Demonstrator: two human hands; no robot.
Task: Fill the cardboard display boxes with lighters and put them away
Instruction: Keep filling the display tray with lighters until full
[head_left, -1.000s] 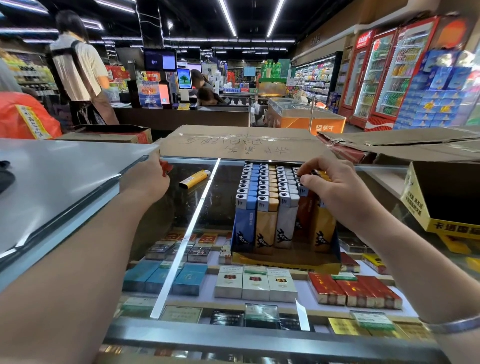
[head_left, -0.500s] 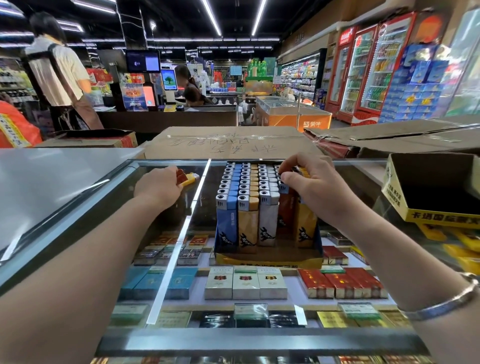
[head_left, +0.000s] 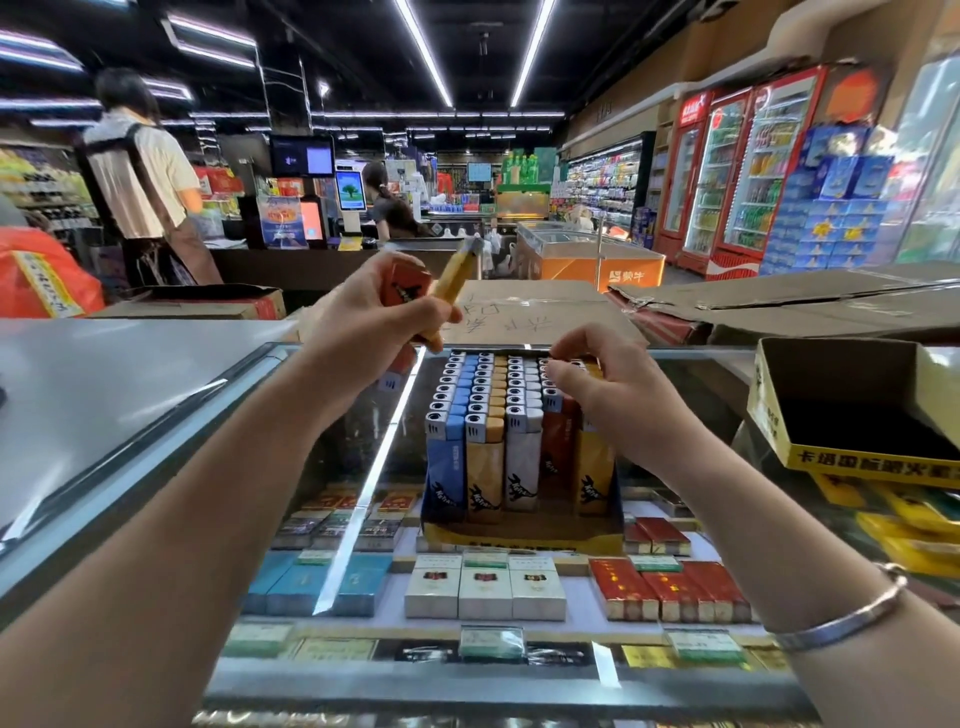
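A cardboard display box (head_left: 522, 535) stands on the glass counter (head_left: 363, 467), packed with upright rows of blue, tan, white, red and yellow lighters (head_left: 488, 405). My left hand (head_left: 363, 312) is raised above the counter's far edge and grips two loose lighters, a red one (head_left: 408, 283) and a yellow one (head_left: 457, 275). My right hand (head_left: 608, 384) rests on the tops of the rightmost rows, fingers curled and pinching a lighter there. An empty yellow display box (head_left: 852, 415) sits at the right.
Cigarette packs (head_left: 483, 587) lie under the glass. A metal counter top (head_left: 104, 384) lies to the left. Flat brown cartons (head_left: 530, 312) sit behind the lighter box. People stand at the checkout far left. Fridges line the right wall.
My left hand picked the red and yellow lighters off the counter and lifted them up toward the box. My right hand stayed on the right rows.
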